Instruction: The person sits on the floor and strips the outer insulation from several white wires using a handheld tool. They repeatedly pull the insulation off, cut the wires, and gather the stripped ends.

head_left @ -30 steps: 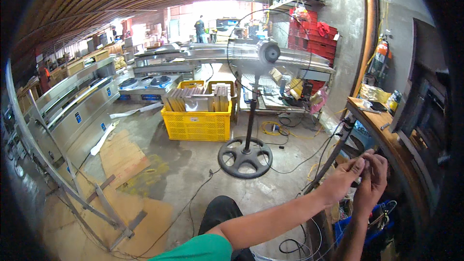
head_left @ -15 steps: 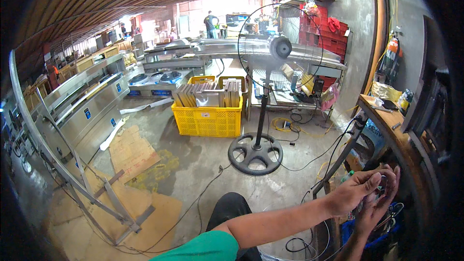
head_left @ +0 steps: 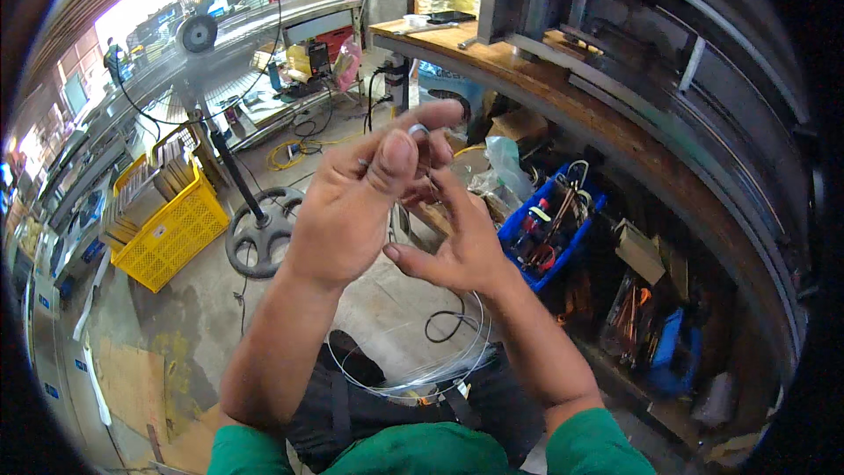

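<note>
My left hand (head_left: 352,202) is raised in front of me, and its thumb and fingertips pinch a small grey metal ring (head_left: 418,130). My right hand (head_left: 453,251) sits just below and behind it, thumb out to the left and fingers reaching up. The left hand hides its fingertips. A coil of thin clear wire (head_left: 440,368) lies on my lap over dark trousers, and a strand seems to rise toward the hands.
A wooden workbench (head_left: 527,79) with a heavy grey machine (head_left: 668,44) curves along the right. Under it stands a blue bin (head_left: 514,227) of tools and clutter. A pedestal fan base (head_left: 262,230) and a yellow crate (head_left: 171,233) stand on the concrete floor at left.
The view has swung right and down toward the bench. Both hands have come up from low at the right to close in front of me, the left now pinching the ring.
</note>
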`<action>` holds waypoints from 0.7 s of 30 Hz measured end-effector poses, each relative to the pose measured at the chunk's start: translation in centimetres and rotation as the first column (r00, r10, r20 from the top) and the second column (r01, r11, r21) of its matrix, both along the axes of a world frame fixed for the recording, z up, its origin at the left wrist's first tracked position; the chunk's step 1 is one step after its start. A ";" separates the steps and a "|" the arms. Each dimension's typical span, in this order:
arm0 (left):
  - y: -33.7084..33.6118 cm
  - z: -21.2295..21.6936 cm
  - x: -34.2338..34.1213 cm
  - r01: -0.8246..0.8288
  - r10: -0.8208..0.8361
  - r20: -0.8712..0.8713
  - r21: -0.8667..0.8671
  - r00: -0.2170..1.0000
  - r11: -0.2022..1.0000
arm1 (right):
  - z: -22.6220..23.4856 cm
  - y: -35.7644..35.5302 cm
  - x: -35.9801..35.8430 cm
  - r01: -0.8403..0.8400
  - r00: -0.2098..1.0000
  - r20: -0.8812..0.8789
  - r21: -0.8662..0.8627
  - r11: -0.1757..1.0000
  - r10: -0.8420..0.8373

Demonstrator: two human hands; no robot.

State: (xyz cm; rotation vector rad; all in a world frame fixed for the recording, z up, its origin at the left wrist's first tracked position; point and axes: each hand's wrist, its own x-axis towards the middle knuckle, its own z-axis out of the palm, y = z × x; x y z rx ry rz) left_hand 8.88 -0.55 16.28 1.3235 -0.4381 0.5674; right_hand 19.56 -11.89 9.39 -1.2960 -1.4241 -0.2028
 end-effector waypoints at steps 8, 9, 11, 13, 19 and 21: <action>1.4 0.9 0.9 -0.270 0.273 0.010 -0.107 0.962 0.957 | -3.2 0.5 3.0 -0.175 0.966 -0.244 -0.384 0.906 0.083; 1.6 1.2 0.9 -0.266 0.269 0.009 -0.138 0.963 0.954 | -3.5 0.2 3.4 -0.263 0.925 -0.365 -0.411 0.873 0.107; 2.1 1.8 0.7 -0.263 0.269 0.008 -0.197 0.963 0.945 | -3.8 -0.2 4.2 -0.444 0.797 -0.589 -0.420 0.792 0.135; 2.5 1.7 0.7 -0.278 0.279 -0.033 -0.239 0.960 0.930 | -3.4 -0.6 4.0 -0.480 0.782 -0.601 -0.410 0.775 0.166; 4.6 2.2 -0.2 -0.316 0.328 0.004 -0.258 0.945 0.913 | -5.4 -0.9 5.6 -0.348 0.894 -0.431 -0.490 0.799 0.126; 5.1 3.3 -1.0 -0.298 0.316 0.031 -0.260 0.948 0.919 | -6.7 -1.7 6.6 -0.333 0.910 -0.406 -0.582 0.742 0.090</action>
